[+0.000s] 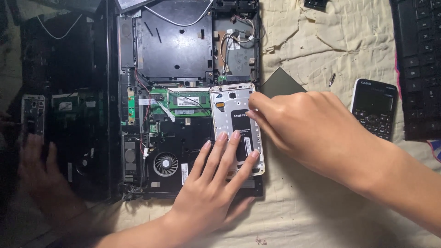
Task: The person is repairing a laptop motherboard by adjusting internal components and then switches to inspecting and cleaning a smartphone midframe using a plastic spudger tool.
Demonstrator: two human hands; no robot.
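On opened laptop (183, 92), right edge: left hand (213, 183) flat, pinning phone (236, 128); right hand (294, 121) pinching phone edge. Keep pressure even, avoid flexing.

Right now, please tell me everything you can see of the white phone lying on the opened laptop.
The phone is a slim rectangular smartphone lying face down with its back cover off, showing a white, plastic-looking inner frame, a dark battery in the middle and a camera opening near the top. It rests flat on the right part of the opened laptop, beside the green circuit board, its long side pointing away from the person. The left hand presses fingertips on its lower half; the right hand touches its right edge.
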